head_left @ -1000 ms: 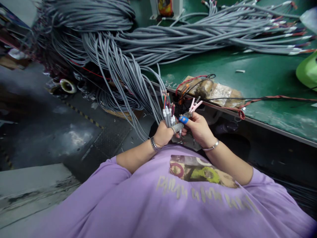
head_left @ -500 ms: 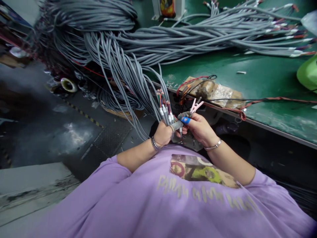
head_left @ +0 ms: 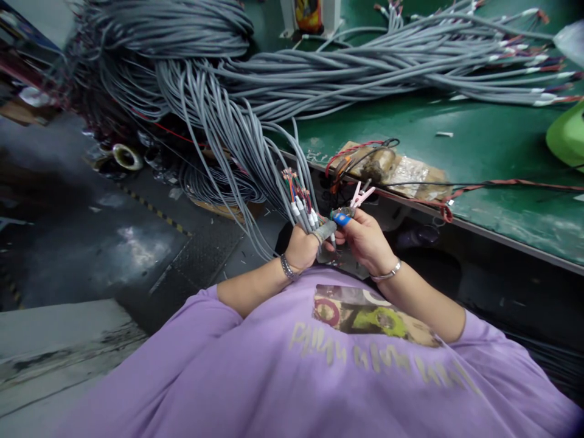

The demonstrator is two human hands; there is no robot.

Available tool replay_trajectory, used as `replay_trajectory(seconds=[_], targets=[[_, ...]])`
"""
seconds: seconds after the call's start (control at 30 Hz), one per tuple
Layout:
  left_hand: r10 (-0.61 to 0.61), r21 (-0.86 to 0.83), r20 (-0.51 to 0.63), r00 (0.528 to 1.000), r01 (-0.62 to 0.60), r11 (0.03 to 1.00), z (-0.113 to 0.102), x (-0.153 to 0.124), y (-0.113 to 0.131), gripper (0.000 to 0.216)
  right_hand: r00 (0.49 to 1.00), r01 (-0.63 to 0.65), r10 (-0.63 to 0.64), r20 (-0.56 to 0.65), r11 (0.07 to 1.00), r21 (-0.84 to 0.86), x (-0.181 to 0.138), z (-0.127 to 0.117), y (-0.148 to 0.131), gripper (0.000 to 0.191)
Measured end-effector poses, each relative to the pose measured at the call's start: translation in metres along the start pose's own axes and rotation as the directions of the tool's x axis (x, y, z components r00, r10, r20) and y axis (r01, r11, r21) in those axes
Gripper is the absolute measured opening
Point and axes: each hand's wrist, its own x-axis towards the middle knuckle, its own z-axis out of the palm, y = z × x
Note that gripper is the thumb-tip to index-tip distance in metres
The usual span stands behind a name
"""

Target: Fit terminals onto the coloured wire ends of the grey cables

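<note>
My left hand (head_left: 302, 248) is closed around a bunch of grey cables (head_left: 302, 220) at their ends, its thumb covered by a grey wrap. White sleeves (head_left: 298, 205) and thin coloured wires (head_left: 295, 182) stick up out of the bunch. Close beside it, my right hand (head_left: 370, 241) has blue tape on the thumb and a dark wrap on a finger. Its thumb and finger pinch fine wires at a cable end, mostly hidden by the fingertips. Just beyond the right hand is a pink clip (head_left: 361, 196).
Grey cable bundles (head_left: 356, 73) lie across the green table (head_left: 502, 146), with a large coil (head_left: 173, 27) at the left. A taped cardboard piece (head_left: 410, 173) and red and black leads (head_left: 502, 182) lie along the table edge. More coiled cable (head_left: 223, 185) rests below.
My right hand and wrist have shifted slightly left, and the thumb has turned a little. The coloured wire ends in my left hand have tilted slightly left and down.
</note>
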Motion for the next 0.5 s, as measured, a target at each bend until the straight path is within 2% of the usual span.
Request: replay_trajectory(seconds=[0.17, 0.3, 0.5], targets=[[-0.043, 0.033, 0.012, 0.999, 0.042, 0.999, 0.0002, -0.0014, 0.0041, 0.048, 0.998, 0.023, -0.023, 0.055, 1.000, -0.011, -0.0006, 0.0012, -0.0004, 0.045], [-0.027, -0.031, -0.047, 0.999, 0.026, 0.999, 0.0031, -0.0030, 0.0048, 0.049, 0.999, 0.034, -0.034, 0.001, 0.999, -0.015, 0.0006, -0.0012, 0.0040, 0.042], [-0.060, -0.040, -0.062, 0.996, 0.057, 0.998, 0.0042, -0.0027, 0.0027, 0.049, 0.998, 0.023, -0.024, -0.060, 1.000, -0.008, 0.0019, -0.0037, 0.0085, 0.040]])
